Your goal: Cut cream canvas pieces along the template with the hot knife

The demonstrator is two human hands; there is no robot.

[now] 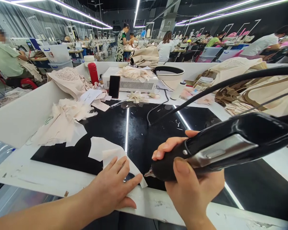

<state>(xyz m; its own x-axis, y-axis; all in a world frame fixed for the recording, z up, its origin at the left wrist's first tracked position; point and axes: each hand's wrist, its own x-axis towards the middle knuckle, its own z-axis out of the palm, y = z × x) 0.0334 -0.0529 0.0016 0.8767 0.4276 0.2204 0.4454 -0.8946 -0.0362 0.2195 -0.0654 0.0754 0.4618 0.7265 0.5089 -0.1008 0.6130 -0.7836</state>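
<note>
My left hand (115, 185) lies with fingers spread on a pale, cut piece (98, 148), pressing it against the black board (115, 121). A narrow beige strip lies on top of that piece near my fingertips. In my right hand (192, 188) is a black corded hand tool (220, 150) with a silver lever-like plate on its side. Its small metal tip points left, just beside the right edge of the pale piece. I cannot tell whether the tip touches it.
Pale fabric pieces (62, 118) are heaped at the left. Behind the board stand a phone (114, 87), a red bottle (93, 73) and a white vented box (132, 83). The tool's thick cable (230, 81) arches over the right side, near brown-edged fabric. Several people work farther back.
</note>
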